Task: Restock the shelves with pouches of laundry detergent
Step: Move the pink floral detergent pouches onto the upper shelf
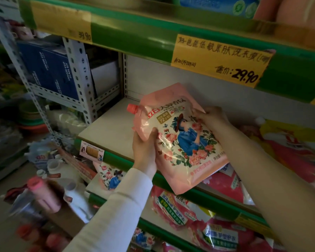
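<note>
Sleeve (115, 206), pouch (180, 142), "29.90" tag (218, 60)

The left hand (145, 150) reaches up from 7 o'clock on a forearm in a white sleeve (116, 206). Its fingers curl round the 9 o'clock edge of the pouch (178, 142). The right hand (210, 118) comes in from 4 o'clock on a long, nearly straight forearm (262, 170) and grips the pouch's 2 o'clock edge. The hands are apart, the left lower.
</note>
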The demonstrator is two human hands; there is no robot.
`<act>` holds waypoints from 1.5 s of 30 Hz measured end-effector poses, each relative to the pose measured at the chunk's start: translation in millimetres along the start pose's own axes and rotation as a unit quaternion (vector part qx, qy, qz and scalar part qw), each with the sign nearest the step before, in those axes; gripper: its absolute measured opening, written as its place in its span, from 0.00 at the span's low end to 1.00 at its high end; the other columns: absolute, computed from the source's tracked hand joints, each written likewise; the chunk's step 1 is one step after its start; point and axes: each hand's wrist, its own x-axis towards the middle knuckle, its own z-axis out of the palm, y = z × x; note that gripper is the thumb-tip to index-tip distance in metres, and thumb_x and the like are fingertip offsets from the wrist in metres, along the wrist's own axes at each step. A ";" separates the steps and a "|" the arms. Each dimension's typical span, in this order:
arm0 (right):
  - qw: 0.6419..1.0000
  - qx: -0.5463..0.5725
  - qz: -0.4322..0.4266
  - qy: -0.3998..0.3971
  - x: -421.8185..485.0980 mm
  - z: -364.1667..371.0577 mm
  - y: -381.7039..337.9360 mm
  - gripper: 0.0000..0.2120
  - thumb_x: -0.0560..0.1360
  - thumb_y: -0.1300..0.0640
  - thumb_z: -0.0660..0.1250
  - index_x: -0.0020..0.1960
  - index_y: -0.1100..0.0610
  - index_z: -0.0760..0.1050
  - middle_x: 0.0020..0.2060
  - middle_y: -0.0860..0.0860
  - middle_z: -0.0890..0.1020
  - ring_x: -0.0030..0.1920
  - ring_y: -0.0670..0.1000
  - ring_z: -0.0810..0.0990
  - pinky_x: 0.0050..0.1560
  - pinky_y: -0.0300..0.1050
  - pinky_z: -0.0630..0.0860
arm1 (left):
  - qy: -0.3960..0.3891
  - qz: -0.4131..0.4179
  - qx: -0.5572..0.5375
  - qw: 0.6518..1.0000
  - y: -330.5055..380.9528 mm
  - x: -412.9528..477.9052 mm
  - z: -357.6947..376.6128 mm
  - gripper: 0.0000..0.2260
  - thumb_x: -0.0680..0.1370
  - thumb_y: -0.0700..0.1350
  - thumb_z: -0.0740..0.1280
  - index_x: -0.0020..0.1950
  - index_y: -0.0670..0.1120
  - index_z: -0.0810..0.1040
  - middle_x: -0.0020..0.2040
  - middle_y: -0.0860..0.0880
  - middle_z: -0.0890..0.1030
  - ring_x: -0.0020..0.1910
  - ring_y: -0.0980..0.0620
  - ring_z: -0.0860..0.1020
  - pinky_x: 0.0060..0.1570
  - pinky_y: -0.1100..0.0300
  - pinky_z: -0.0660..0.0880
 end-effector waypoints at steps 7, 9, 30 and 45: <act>0.998 0.055 -0.043 0.004 -20.9 -2.4 -14.0 0.12 0.73 0.48 0.70 0.45 0.57 0.81 0.45 0.59 0.84 0.47 0.58 0.83 0.54 0.55 0.79 | 0.018 0.009 -0.005 1.000 22.4 -17.4 -9.6 0.06 0.78 0.40 0.65 0.54 0.46 0.75 0.45 0.47 0.82 0.40 0.52 0.81 0.35 0.60 0.76; 0.996 0.079 -0.043 -0.015 -28.1 -0.9 -17.0 0.10 0.73 0.48 0.70 0.42 0.55 0.79 0.44 0.58 0.84 0.46 0.58 0.83 0.51 0.55 0.80 | 0.024 0.037 0.006 0.999 29.1 -25.7 -15.4 0.08 0.78 0.40 0.64 0.57 0.45 0.75 0.45 0.47 0.81 0.41 0.52 0.81 0.36 0.60 0.76; 0.855 0.292 -0.068 -0.424 -155.4 109.0 -69.4 0.14 0.79 0.49 0.58 0.55 0.57 0.76 0.52 0.54 0.83 0.52 0.53 0.82 0.57 0.53 0.76 | 0.146 0.236 0.077 0.958 107.3 -157.9 -164.0 0.07 0.78 0.43 0.64 0.54 0.43 0.77 0.41 0.48 0.85 0.41 0.50 0.84 0.41 0.54 0.80; 0.734 0.365 -0.085 -0.566 -320.3 270.4 -125.3 0.15 0.74 0.51 0.61 0.56 0.58 0.76 0.46 0.52 0.85 0.45 0.48 0.84 0.43 0.40 0.80 | 0.279 0.318 0.056 0.905 164.5 -238.1 -342.8 0.05 0.77 0.43 0.67 0.49 0.42 0.78 0.35 0.49 0.85 0.36 0.51 0.84 0.33 0.60 0.78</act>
